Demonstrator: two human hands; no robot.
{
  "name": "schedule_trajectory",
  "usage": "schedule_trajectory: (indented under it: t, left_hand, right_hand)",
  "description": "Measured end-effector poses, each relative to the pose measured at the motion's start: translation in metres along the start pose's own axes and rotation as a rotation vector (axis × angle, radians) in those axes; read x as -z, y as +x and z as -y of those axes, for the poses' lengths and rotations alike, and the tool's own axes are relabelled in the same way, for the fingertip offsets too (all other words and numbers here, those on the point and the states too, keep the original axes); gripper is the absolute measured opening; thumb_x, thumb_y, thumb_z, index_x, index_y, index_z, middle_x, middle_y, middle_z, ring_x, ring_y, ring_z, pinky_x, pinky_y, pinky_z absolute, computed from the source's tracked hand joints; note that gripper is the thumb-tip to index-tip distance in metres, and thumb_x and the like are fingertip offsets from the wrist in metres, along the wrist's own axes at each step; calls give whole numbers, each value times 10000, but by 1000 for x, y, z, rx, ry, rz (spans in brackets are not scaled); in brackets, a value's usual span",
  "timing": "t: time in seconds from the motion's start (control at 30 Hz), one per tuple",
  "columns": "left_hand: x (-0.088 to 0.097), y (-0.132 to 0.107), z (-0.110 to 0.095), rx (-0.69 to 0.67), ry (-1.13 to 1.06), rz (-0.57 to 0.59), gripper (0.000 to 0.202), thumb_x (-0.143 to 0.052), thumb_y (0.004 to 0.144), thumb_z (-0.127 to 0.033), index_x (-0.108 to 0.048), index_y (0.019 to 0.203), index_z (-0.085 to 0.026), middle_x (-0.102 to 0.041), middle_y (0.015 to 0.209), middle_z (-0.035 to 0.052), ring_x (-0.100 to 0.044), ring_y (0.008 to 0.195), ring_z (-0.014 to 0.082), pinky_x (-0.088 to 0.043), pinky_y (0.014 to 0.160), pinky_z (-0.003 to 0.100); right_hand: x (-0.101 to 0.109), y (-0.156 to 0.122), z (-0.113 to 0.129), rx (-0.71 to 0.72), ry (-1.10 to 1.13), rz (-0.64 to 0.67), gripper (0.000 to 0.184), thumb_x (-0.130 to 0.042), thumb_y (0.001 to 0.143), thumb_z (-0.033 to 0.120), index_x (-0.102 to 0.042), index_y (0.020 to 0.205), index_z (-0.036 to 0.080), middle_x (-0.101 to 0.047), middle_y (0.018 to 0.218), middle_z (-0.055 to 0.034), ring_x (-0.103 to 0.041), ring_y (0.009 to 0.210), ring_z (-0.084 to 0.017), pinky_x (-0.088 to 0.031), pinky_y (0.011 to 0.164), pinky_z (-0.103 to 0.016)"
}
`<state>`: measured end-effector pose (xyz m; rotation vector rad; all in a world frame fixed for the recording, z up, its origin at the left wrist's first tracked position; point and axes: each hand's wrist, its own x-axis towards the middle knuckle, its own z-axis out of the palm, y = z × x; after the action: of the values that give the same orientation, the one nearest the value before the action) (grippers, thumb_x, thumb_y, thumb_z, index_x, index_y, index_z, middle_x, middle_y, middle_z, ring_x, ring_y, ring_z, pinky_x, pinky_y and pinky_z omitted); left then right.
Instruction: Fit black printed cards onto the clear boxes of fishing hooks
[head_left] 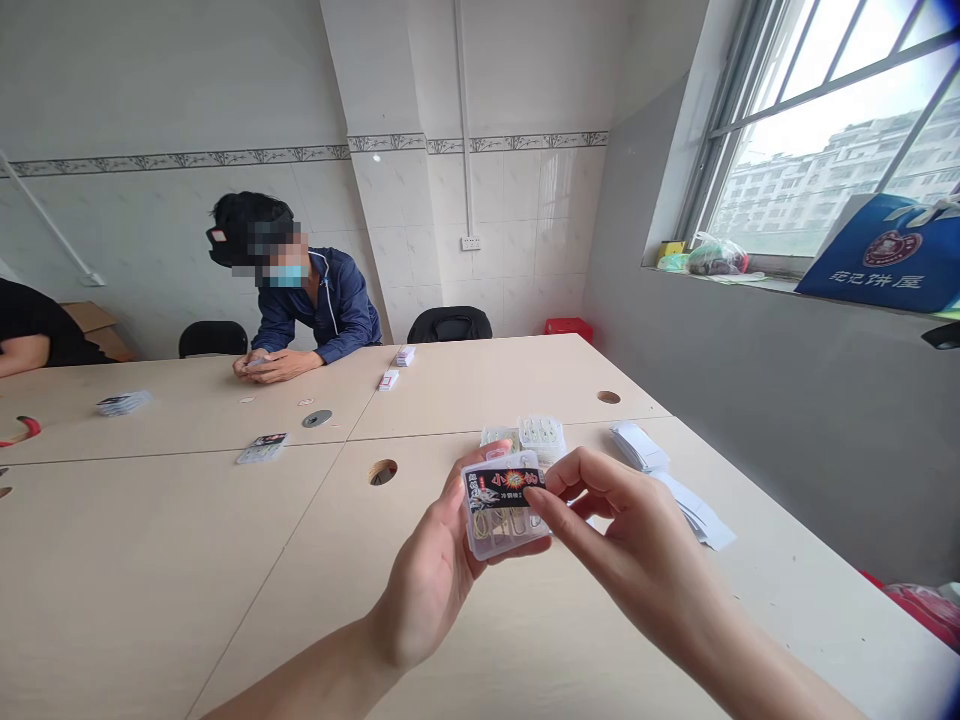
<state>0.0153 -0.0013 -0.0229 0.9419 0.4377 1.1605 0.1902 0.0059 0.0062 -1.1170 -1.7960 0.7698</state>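
Note:
My left hand (439, 560) is wrapped around a small clear plastic box (496, 543), its face tilted towards me. Inside the box, what look like fishhooks with pale line lie in rows. A black printed label (499, 489) with an orange burst covers the upper part of the lid. My right hand (611, 510) has its thumb and forefinger closed at the label's right edge, with the thumb on its surface. Just behind the hands stand more clear boxes (541, 432), partly covered. To the right of my right hand lie stacks of white cards (640, 446).
Across the wooden table (150, 570) a masked person (315, 300) leans over something small in their hands. Labelled boxes (262, 448) and another stack (124, 403) lie at left. Cable holes (382, 472) open in the tabletop. A blue bag (885, 255) rests on the windowsill.

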Motion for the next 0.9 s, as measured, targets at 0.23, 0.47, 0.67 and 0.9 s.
schedule_trajectory:
  t: [0.23, 0.47, 0.67, 0.9]
  left_hand:
    - [-1, 0, 0, 10, 4, -23, 442, -246, 1010, -420, -460, 1366, -271, -552, 1391, 80, -532, 1239, 276, -462, 981, 451]
    - [1, 0, 1, 9, -11, -16, 450, -255, 1007, -429, -453, 1378, -268, -559, 1384, 87, -547, 1220, 286, -444, 1007, 494]
    - [1, 0, 2, 10, -24, -26, 450, -258, 1007, -429, -455, 1380, -272, -541, 1403, 82, -547, 1220, 286, -453, 998, 497]
    - [0, -1, 1, 11, -30, -16, 442, -257, 1011, -420, -461, 1373, -269, -571, 1378, 84, -568, 1211, 271, -455, 998, 480]
  right_hand:
    - [0, 0, 1, 51, -29, -37, 223, -556, 926, 340, -535, 732, 231, -586, 806, 8, -558, 688, -140, -464, 553, -268]
    - [-2, 3, -1, 54, -7, -39, 209, -550, 928, 345, -539, 755, 227, -556, 849, -10, -549, 719, -157, -477, 571, -290]
    - [-2, 3, -2, 49, 20, -38, 225, -554, 927, 352, -539, 745, 220, -569, 865, -22, -551, 731, -164, -474, 569, -293]
    - [-2, 4, -2, 32, 58, -22, 237, -548, 938, 353, -529, 743, 220, -569, 863, -29, -542, 760, -171, -470, 595, -291]
